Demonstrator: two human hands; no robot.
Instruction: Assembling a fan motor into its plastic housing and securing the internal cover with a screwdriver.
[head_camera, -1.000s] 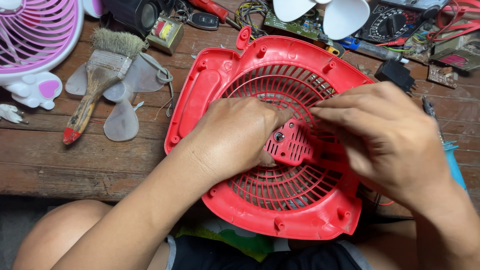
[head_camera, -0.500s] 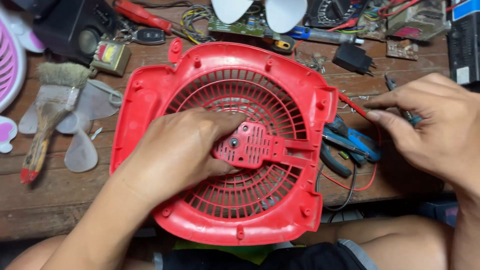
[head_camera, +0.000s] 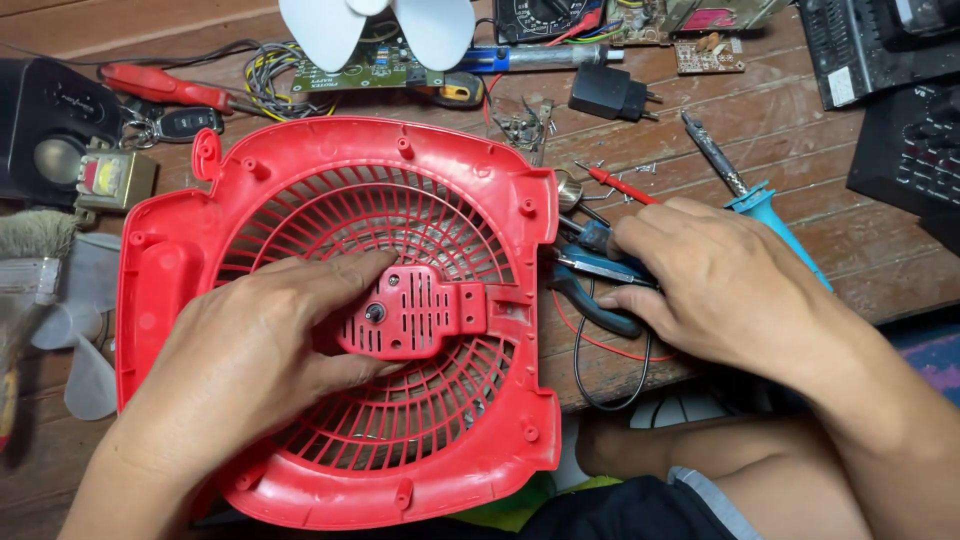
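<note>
A red plastic fan housing (head_camera: 300, 180) with a round grille lies flat on the wooden bench, its near edge over my lap. My left hand (head_camera: 245, 360) rests on the grille and grips the red motor block (head_camera: 415, 315) at its centre, thumb below and fingers above. My right hand (head_camera: 715, 285) is to the right of the housing, fingers closing on blue-handled pliers (head_camera: 600, 265) that lie on the bench. Red and black wires (head_camera: 600, 350) run under that hand.
A soldering iron with a blue handle (head_camera: 770, 215), a red probe (head_camera: 620, 185), a black plug adapter (head_camera: 610, 95), a green circuit board (head_camera: 370, 70), white fan blades (head_camera: 380, 25), a red screwdriver (head_camera: 165, 85), a key fob (head_camera: 185, 122) and a brush (head_camera: 35, 250) surround the housing. Black equipment (head_camera: 900, 80) stands far right.
My right hand left the motor block, went right and came down onto the blue-handled pliers. My left hand kept hold of the motor block. The view shifted right.
</note>
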